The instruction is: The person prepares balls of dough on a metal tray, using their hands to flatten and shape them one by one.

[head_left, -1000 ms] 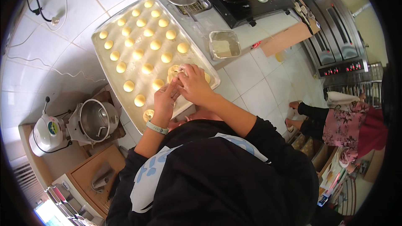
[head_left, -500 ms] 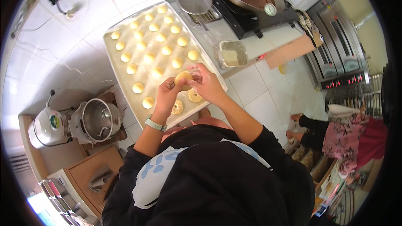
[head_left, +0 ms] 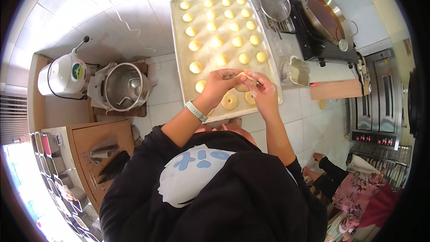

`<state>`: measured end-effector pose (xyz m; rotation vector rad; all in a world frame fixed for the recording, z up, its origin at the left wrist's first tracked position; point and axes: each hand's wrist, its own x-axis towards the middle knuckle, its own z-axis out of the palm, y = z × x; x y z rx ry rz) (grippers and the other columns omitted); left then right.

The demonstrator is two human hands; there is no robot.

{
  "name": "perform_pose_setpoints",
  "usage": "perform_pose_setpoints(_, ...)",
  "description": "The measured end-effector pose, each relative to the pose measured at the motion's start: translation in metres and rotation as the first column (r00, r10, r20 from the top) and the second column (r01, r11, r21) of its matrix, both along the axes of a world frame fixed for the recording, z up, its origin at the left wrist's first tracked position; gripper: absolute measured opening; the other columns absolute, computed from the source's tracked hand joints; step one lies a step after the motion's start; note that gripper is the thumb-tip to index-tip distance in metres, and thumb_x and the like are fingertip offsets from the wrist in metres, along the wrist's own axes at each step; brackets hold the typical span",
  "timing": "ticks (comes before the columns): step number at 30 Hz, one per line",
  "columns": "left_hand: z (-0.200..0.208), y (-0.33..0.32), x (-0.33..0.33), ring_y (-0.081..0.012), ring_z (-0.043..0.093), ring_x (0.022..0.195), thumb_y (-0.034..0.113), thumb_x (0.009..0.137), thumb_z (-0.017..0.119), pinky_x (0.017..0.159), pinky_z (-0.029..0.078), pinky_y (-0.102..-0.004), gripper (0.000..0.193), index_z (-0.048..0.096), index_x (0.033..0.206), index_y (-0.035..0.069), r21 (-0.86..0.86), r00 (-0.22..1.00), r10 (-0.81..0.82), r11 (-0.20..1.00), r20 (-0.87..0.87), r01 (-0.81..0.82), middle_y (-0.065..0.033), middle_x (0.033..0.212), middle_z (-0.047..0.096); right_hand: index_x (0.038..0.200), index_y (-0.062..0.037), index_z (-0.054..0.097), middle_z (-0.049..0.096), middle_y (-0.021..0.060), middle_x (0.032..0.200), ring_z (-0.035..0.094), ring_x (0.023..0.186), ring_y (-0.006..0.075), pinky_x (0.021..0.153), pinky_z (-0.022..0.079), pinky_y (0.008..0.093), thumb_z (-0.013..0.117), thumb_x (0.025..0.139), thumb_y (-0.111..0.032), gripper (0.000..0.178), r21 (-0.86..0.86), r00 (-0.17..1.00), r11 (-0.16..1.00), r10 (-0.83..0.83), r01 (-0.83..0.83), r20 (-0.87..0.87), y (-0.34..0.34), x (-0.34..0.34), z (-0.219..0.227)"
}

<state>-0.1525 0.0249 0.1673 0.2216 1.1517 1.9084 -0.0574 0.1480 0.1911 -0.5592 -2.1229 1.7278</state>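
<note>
Both my hands are held over the near part of a large pale tray (head_left: pixel 267 74), pinched around one piece of dough (head_left: pixel 242 87). My left hand (head_left: pixel 221 85), with a light band on its wrist, grips the dough's left side. On the other side my right hand (head_left: pixel 264 92), fingers dusted with flour, closes on it; the fingers partly cover its shape. Several round dough balls (head_left: pixel 195 67) sit in rows across the tray. Just below my hands, a ring of dough (head_left: pixel 229 101) with a hole lies beside a second dough ring (head_left: pixel 250 98), partly hidden.
Right of the tray are a sieve (head_left: pixel 275 4), a plastic tub (head_left: pixel 299 71) and a wide pan of brown liquid (head_left: pixel 323 11) on a black stove (head_left: pixel 309 47). A mixer bowl (head_left: pixel 125 87) stands left. An oven (head_left: pixel 378 103) and another person (head_left: pixel 358 192) are at right.
The view has turned, so the tray and stove appear farther right and more upright. Both hands still hold the dough, with my fingertips shifted to pinch its upper edge.
</note>
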Motion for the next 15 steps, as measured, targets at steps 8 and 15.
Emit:
perform_pose_setpoints(8,-0.004,-0.034,-0.006,-0.0156,0.062,0.086,0.014,0.081,0.070,0.078,0.050,-0.0274,0.033,0.061,0.105,-0.007,-0.042,0.993,-0.118,0.992,0.029,0.119,-0.0111,0.095,0.065,0.103,0.0044,0.062,0.065,0.0092,0.093,0.061,0.081,0.0110,0.075,0.049,0.0238,0.066,0.079,0.000,0.024,-0.167,0.998,0.984,-0.060,0.058,-0.007,-0.034,0.005,-0.004)
perform_pose_setpoints(15,-0.003,-0.044,-0.004,-0.0147,0.062,0.083,0.017,0.083,0.067,0.073,0.050,-0.0263,0.034,0.060,0.104,-0.008,-0.108,0.991,-0.124,0.986,0.047,0.128,-0.0102,0.093,0.064,0.105,0.0052,0.062,0.063,0.0079,0.099,0.063,0.087,0.0148,0.078,0.048,0.0239,0.065,0.081,0.000,0.025,-0.245,0.998,0.968,-0.053,0.055,0.017,-0.039,0.014,-0.004)
